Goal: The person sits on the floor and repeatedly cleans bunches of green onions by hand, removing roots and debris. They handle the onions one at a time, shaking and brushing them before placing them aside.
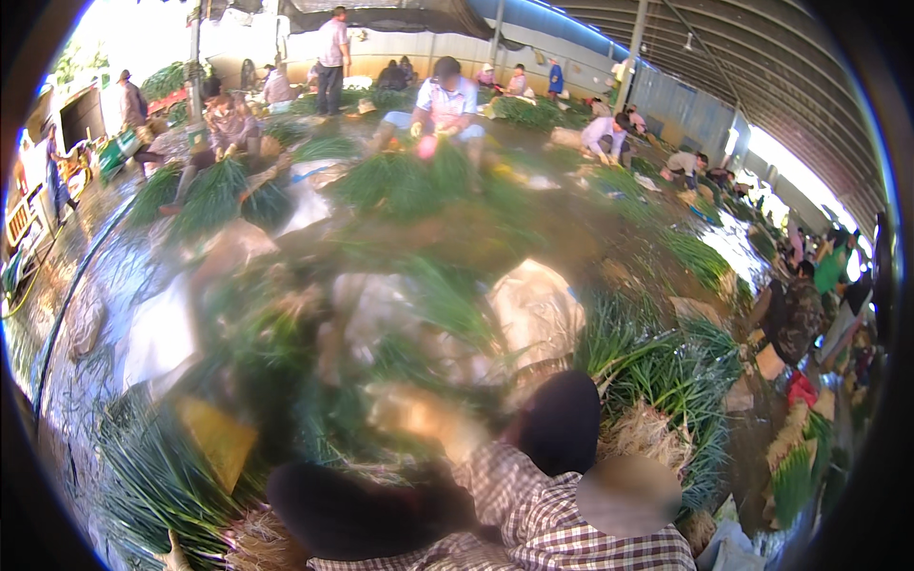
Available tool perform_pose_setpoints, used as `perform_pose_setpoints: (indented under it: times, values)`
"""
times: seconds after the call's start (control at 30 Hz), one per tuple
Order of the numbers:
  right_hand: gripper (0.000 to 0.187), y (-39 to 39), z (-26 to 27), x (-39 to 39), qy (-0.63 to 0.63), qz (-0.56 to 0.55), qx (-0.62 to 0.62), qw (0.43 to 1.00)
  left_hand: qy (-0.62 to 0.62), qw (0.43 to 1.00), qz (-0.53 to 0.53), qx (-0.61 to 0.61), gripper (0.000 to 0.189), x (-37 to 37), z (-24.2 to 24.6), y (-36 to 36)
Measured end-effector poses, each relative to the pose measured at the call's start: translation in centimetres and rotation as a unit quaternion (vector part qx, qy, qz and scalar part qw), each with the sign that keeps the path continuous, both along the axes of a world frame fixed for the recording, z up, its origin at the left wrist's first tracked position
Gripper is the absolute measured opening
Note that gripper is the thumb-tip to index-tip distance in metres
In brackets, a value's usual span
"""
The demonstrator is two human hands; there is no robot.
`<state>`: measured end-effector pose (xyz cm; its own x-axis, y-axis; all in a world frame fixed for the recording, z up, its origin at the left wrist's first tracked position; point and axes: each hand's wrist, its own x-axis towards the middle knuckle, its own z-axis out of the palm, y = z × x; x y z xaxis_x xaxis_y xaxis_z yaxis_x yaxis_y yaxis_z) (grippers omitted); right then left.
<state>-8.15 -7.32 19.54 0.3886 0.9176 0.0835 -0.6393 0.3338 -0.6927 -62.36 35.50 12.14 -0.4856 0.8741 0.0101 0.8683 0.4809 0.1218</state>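
My left hand [171,553], in a pale glove, shows only partly at the bottom left edge. It touches a large pile of green onions [150,457] whose pale roots [264,539] lie beside my dark-trousered left knee. My right hand [425,421] is a tan blur in front of my knees, at the end of a checked sleeve [493,467]. Around it are blurred green leaves and roots; whether it grips any is unclear. A second pile of green onions [664,364], with a thick bunch of roots [646,435], lies right of my right knee.
A pale sack [537,310] stands ahead. A yellow piece [218,439] lies on the left pile. A dark hose [78,285] crosses the wet floor at left. A person [446,107] sits opposite with onion bunches; several others work around the shed. The picture's middle is blurred.
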Motion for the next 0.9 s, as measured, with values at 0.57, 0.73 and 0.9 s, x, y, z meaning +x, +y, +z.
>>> perform_pose_setpoints:
  times: [0.57,0.73,0.9]
  values:
    - [0.082,4.2,9.4,0.8,-0.310,0.088,-0.135,0.937,-0.446,0.667,-0.557,0.215,0.026,23.7,14.4,-11.5]
    - [0.092,6.5,17.0,-0.3,-0.357,0.174,-0.046,0.917,-0.363,0.526,-0.753,0.154,0.016,37.3,21.4,-25.0]
    - [0.094,4.2,18.9,4.0,-0.301,0.222,-0.109,0.921,-0.355,0.483,-0.788,0.141,0.002,42.4,21.5,-26.9]
